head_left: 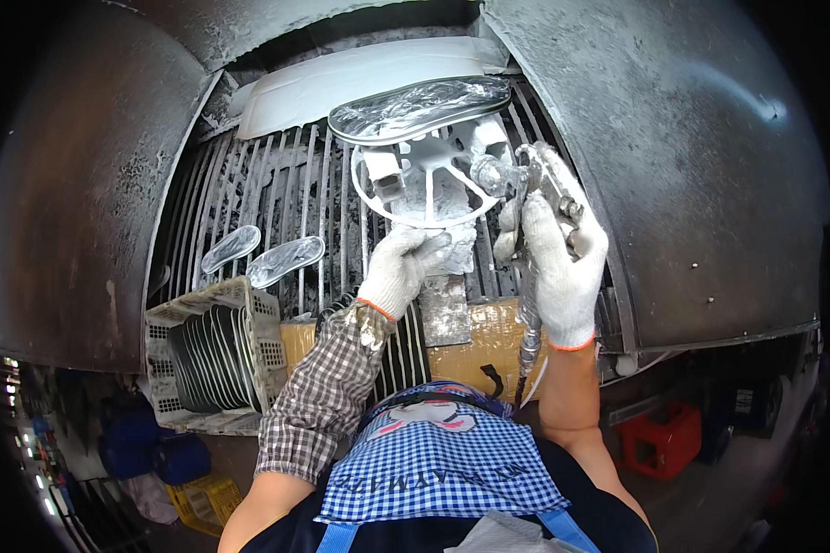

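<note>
My right hand (563, 263), in a white knit glove, is wrapped round a powder-caked spray gun (551, 180) whose nozzle faces left. My left hand (401, 269), gloved too, has its fingers curled at the near rim of a white spoked turntable (431, 222). The fingertips partly blend with the white surfaces there. Above the turntable lies a long rounded piece (420, 109) with a dark edge and a shiny, wrinkled clear covering over its face. White blocks (384, 170) stand on the turntable under it.
Two smaller shiny ovals (286, 261) rest on the slatted grate (314, 175) at left. A pale plastic crate (267, 346) holds several dark flat pieces (214, 359). Metal side walls (673, 184) flank the grate. A taped cardboard strip (493, 336) runs along its front; a red crate (659, 441) sits below right.
</note>
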Tool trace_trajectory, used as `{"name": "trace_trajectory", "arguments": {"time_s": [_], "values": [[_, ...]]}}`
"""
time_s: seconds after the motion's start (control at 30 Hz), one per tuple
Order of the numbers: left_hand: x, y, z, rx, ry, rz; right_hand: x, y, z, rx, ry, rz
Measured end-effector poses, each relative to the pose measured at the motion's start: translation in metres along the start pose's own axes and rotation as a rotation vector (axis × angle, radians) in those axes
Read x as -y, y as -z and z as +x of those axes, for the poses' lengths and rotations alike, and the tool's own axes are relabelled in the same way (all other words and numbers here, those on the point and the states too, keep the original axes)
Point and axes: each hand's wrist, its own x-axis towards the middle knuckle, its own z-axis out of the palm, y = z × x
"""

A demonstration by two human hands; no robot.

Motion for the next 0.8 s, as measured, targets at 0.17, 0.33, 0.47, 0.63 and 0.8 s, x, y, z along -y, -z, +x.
{"name": "trace_trajectory", "arguments": {"time_s": [0.17, 0.33, 0.47, 0.63, 0.8], "values": [[-0.003, -0.004, -0.004, 0.001, 0.001, -0.006, -0.004, 0.009, 0.008, -0.062, 0.027, 0.026], [-0.009, -0.001, -0.004, -0.038, -0.008, 0.003, 0.002, 0.016, 0.014, -0.109, -0.002, 0.081], [-0.012, -0.001, -0.007, 0.011, -0.027, 0.032, 0.002, 0.026, 0.016, -0.147, 0.002, 0.128], [-0.016, 0.004, -0.007, 0.01, -0.032, 0.025, 0.001, 0.039, 0.019, -0.154, 0.054, 0.081], [-0.021, 0.006, -0.008, -0.023, -0.024, 0.021, 0.009, 0.029, 0.01, -0.241, 0.087, 0.03]]}}
